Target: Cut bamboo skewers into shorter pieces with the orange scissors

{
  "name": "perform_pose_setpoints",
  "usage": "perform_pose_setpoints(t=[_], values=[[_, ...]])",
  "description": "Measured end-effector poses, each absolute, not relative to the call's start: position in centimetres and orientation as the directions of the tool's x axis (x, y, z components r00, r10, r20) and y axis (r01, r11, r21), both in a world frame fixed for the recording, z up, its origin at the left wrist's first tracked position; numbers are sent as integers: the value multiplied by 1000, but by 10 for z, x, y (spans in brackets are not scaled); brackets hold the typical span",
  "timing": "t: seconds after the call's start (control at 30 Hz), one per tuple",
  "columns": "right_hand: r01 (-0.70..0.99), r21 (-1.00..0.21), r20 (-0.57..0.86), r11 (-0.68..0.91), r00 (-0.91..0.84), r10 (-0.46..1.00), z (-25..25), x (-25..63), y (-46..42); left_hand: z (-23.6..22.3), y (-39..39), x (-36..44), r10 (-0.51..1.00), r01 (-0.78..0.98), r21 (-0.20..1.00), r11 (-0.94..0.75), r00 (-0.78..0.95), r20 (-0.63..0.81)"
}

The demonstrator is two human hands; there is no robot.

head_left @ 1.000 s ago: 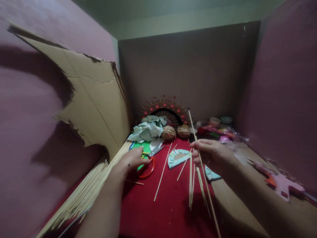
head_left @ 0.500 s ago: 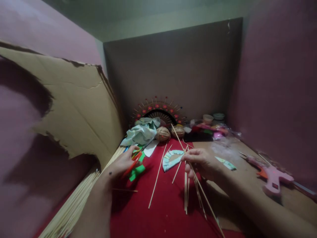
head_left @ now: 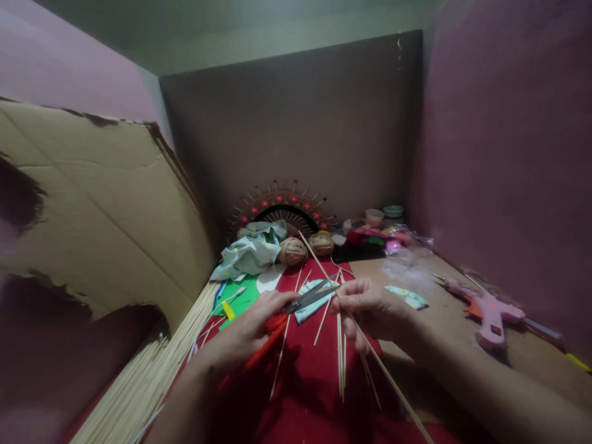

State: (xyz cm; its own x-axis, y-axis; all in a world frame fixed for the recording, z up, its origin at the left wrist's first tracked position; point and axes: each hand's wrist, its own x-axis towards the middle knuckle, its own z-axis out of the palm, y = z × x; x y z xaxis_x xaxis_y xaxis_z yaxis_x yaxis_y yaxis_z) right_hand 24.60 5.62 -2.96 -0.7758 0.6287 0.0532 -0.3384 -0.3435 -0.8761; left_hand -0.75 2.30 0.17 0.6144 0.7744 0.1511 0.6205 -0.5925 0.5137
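Note:
My left hand is closed round the orange handles of a pair of scissors. The dark blades are parted and reach right, up to the thin wooden stick pinched in my right hand. The stick slants from the upper left down to the bottom edge, and the blades meet it just beside my right fingertips. Beneath the blades lies a curved piece wrapped in pale blue cloth, partly hidden. Several loose sticks rest on the red cloth below my right hand.
A pink glue gun lies at right on brown cardboard. Twine balls, crumpled pale fabric and a flower-trimmed fan-shaped piece stand at the back. A stick bundle runs along the left, beside torn cardboard.
My left hand has brought the scissors rightward from over the green pieces to the stick. My right hand still holds the stick. The view has turned slightly right.

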Motion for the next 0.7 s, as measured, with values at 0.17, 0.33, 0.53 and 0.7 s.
perform_pose_setpoints(t=[0.17,0.33,0.53,0.7], values=[[-315,-867,48,-385,-824,565,-29,243,52,1,20,3,740,581,521,-625,653,159],[-286,-871,45,-400,-856,514,-28,243,49,0,18,6,725,562,529,-636,670,161],[-258,-881,59,-397,-892,449,-30,242,48,-3,16,6,713,561,515,-648,685,152],[-243,-869,42,-431,-904,425,-32,240,47,-1,13,11,716,557,532,-638,684,143]])
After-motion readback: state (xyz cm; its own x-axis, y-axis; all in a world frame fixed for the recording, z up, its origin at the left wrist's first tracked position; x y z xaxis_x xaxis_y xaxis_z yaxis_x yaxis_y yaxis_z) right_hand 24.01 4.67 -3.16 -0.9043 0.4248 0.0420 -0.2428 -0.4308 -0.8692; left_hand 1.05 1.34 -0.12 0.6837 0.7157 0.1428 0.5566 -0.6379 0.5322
